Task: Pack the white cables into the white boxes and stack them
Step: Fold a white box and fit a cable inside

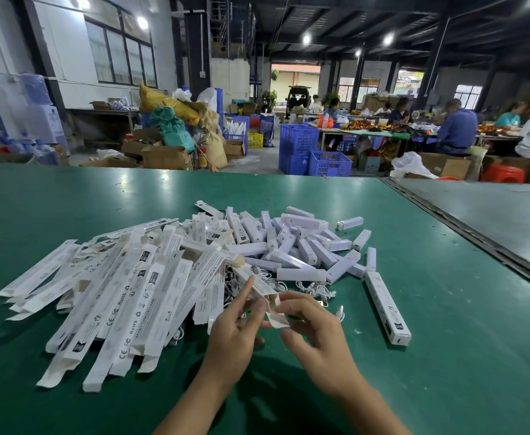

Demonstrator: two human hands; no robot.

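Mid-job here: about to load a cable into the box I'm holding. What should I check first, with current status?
1. Box gripped by left hand: ok.
2. End flap open, right hand on it: ok.
3. Cable in a hand: not ok, neither holds one.
4. Loose cables nearby: ok, just behind the right hand.
5. Box interior empty: cannot tell.
6. Stack begun: not ok, one closed box lies alone.

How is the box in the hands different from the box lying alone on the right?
The held box is up in the left hand and right hand; the lone box lies flat on the table. The held box's end flap hangs open; the lone box looks closed. Both are long and white.
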